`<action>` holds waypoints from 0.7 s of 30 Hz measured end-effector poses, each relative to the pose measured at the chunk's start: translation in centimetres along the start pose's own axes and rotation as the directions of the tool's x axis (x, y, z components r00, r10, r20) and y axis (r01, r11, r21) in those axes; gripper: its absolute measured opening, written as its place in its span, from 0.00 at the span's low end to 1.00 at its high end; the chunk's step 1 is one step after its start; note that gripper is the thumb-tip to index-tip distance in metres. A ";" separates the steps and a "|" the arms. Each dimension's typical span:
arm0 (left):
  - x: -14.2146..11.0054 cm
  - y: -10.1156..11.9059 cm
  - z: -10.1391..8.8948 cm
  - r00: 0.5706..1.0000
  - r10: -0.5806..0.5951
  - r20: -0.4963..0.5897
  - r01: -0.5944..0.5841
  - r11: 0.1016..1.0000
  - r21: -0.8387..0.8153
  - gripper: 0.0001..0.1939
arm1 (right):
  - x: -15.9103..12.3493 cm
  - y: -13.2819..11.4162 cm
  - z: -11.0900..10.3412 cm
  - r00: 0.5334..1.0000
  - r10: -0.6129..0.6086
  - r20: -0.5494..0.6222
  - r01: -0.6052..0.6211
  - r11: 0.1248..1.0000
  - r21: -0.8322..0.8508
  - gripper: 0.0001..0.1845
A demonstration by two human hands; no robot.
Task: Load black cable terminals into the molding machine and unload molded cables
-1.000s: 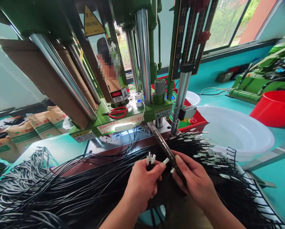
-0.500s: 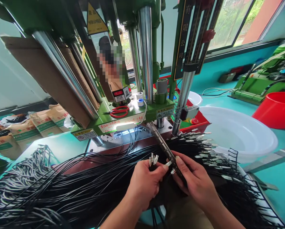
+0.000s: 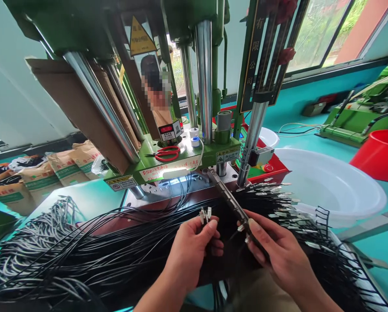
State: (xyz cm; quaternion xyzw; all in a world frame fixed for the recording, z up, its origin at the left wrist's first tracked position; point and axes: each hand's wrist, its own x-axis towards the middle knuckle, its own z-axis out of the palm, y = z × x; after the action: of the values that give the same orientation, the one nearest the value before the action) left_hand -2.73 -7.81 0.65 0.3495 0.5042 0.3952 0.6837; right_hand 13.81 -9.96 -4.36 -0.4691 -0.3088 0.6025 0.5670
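Withdrawn from the bar (image 3: 230, 199), left hand (image 3: 192, 245) pinches connectors (image 3: 206, 215) (fingers curled); right hand (image 3: 280, 249) clasps the bar.

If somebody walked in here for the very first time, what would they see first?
Probably the big green machine with shiny metal poles, standing just past the hands, with red-handled scissors lying on it. Then the huge spread of black cables across the front. The left hand pinches a few metal-tipped ends, and the right hand grips a long dark bar.
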 end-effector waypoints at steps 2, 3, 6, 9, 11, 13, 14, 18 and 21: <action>-0.2 -0.1 -0.2 0.999 0.042 -0.030 -0.042 0.999 -0.020 0.16 | -0.1 0.1 -0.3 1.000 0.017 -0.022 -0.017 1.000 0.012 0.33; -0.2 -0.1 -0.1 0.997 0.068 -0.033 -0.068 0.998 0.004 0.16 | -0.1 0.1 -0.3 1.000 0.015 -0.020 -0.015 1.000 0.004 0.33; 0.0 -0.5 0.4 0.991 0.134 -0.023 -0.129 0.980 0.150 0.15 | 0.1 0.3 -0.3 1.000 -0.005 0.027 0.006 1.000 -0.024 0.32; 0.3 -0.9 1.0 0.989 0.139 -0.041 -0.123 0.952 0.279 0.16 | 0.2 0.1 -0.2 0.999 -0.018 0.042 0.019 1.000 -0.021 0.32; 0.6 -1.1 1.3 0.989 0.139 -0.055 -0.114 0.938 0.327 0.15 | 0.1 -0.1 -0.2 0.998 -0.004 0.058 0.006 1.000 -0.029 0.31; 0.7 -1.2 1.5 0.986 0.157 -0.058 -0.126 0.924 0.362 0.14 | 0.1 -0.4 -0.2 0.997 0.021 0.076 -0.018 0.999 -0.042 0.29; 0.8 -1.2 1.5 0.983 0.172 -0.059 -0.137 0.915 0.380 0.14 | 0.0 -0.5 -0.2 0.996 0.033 0.081 -0.029 0.999 -0.046 0.29; 0.9 -1.4 1.5 0.978 0.205 -0.047 -0.171 0.904 0.393 0.13 | -0.2 -0.7 0.2 0.995 0.057 0.080 -0.055 0.998 -0.029 0.27; 1.0 -1.5 1.6 0.979 0.202 -0.032 -0.174 0.905 0.387 0.13 | -0.3 -0.6 0.4 0.997 0.053 0.047 -0.053 0.999 0.000 0.25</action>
State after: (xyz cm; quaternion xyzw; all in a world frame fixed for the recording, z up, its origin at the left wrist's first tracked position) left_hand -0.74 -7.70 -0.64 0.5087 0.5596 0.3655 0.5426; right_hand 13.63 -10.08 -3.57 -0.4625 -0.3093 0.6284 0.5435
